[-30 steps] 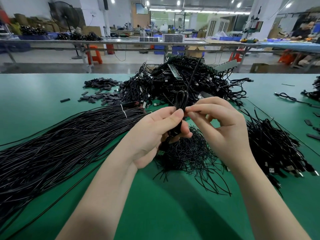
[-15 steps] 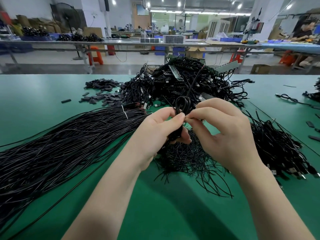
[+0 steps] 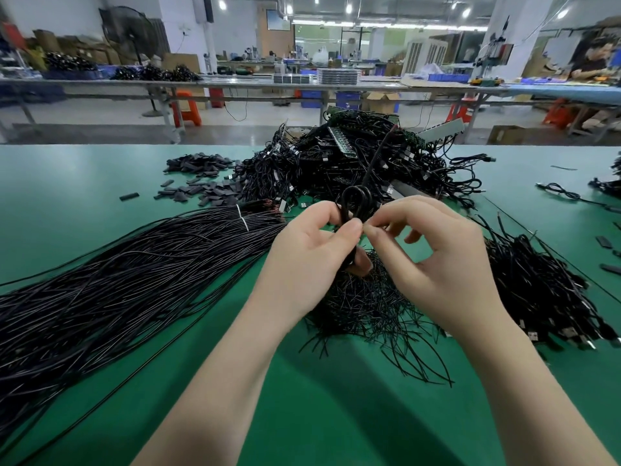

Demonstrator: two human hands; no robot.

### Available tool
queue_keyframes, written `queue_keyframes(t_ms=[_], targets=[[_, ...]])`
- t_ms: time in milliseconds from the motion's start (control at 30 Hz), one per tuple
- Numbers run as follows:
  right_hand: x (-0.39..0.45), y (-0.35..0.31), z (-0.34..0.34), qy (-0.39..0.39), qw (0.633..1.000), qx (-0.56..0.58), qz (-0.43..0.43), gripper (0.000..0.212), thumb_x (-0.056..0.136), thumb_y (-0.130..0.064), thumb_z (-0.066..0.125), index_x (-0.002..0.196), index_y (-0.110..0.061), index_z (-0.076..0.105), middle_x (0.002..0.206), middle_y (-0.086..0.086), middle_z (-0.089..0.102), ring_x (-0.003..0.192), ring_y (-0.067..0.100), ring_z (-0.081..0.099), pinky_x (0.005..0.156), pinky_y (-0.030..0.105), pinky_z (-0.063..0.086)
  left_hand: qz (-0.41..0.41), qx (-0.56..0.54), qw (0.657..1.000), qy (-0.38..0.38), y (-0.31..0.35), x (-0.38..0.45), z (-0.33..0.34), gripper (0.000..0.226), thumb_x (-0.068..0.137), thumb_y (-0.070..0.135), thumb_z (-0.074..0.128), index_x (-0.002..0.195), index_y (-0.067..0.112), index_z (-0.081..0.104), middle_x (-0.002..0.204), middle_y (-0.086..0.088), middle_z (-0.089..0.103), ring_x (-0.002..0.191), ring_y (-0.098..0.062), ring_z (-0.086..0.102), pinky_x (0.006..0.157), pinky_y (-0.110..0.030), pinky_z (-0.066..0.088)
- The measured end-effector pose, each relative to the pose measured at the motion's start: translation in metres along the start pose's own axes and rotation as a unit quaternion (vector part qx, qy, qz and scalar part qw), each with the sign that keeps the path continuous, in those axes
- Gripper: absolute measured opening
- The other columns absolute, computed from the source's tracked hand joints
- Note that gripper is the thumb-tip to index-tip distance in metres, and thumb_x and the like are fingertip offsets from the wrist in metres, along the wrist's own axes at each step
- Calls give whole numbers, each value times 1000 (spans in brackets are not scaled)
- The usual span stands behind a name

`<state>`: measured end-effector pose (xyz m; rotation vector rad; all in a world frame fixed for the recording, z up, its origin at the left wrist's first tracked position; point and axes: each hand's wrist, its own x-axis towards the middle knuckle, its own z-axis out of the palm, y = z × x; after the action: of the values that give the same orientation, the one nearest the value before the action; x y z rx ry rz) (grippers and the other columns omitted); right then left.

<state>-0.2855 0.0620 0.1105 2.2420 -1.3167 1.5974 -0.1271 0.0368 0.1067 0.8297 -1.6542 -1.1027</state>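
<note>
My left hand (image 3: 307,260) grips a folded black cable (image 3: 357,203) upright over the green table (image 3: 84,190); its loops stick out above my thumb and one end rises toward the far pile. My right hand (image 3: 437,264) pinches something thin against the cable next to my left thumb; I cannot tell what it is. Below both hands lies a heap of thin black tie wires (image 3: 373,307).
A long bundle of straight black cables (image 3: 117,277) spreads over the left. A tangled pile of cables with green boards (image 3: 363,156) sits behind, small black sleeves (image 3: 201,183) left of it. Bundled cables with plugs (image 3: 544,297) lie to the right. Work tables and a person stand beyond.
The cable loops have risen a little above my left thumb, and my right hand's fingers have spread, with only fingertip and thumb pinched at the cable.
</note>
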Motion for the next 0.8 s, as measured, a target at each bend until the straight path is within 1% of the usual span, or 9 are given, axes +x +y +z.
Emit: queue_keyframes(t_ms=[33,167,233,333,533,600,667,733,800], targets=[[-1,-1,2,10,1000,13,16,9,84,-15,70,93,-16,68,85,-13,65,79,7,59,70,18,46,20,53,998,27,-2,0,0,20,98,25,55,83,11,54,66,-1,71,58,-27,62,62,-35,50],[-2,-7,11,10,1000,3,29,33,85,-22,72,117,-22,67,89,-11,66,77,8,60,72,22,50,98,250,959,88,-8,0,-1,15,93,18,54,84,29,56,56,5,57,44,-13,37,47,-30,31],[-4,-8,17,16,999,-19,24,29,86,-19,73,115,-20,69,86,-9,65,74,7,58,69,25,50,124,323,933,99,-7,-1,-1,14,90,15,52,95,25,61,55,8,49,45,-12,36,49,-29,27],[-6,-9,21,65,998,-10,12,15,86,-15,73,100,-17,75,84,-4,68,76,8,58,66,29,50,145,387,903,118,-3,-3,1,25,88,16,52,107,21,67,56,4,55,44,-21,43,50,-22,26],[-10,-6,29,107,993,-50,-23,5,86,-15,70,89,-12,74,87,-2,68,80,7,57,66,32,51,145,399,896,130,-3,-3,5,23,89,14,53,103,20,70,55,4,54,46,-23,40,53,-29,29],[-11,-6,33,124,989,-51,-58,4,87,-7,69,87,-6,73,87,3,69,81,15,61,67,34,51,132,355,915,140,-6,-3,4,21,91,14,53,104,17,69,59,5,58,45,-16,42,52,-28,33],[-11,-5,36,129,989,-15,-73,2,85,-1,71,85,-2,72,86,2,69,82,14,62,69,31,51,116,278,942,148,-8,-1,3,15,93,16,55,97,16,69,55,11,52,44,-7,41,49,-19,29],[-13,-5,37,124,991,46,-23,4,85,-1,71,84,-6,71,85,-8,66,84,4,60,75,20,46,125,218,956,152,-6,-1,4,16,95,17,54,82,19,64,50,14,51,43,-6,42,46,-15,28],[-13,-7,40,120,977,155,81,7,87,-9,69,84,-14,67,85,-12,65,85,4,61,75,20,44,128,135,972,145,-4,-1,7,20,96,15,55,79,20,64,61,14,66,54,-6,58,53,-16,43]])
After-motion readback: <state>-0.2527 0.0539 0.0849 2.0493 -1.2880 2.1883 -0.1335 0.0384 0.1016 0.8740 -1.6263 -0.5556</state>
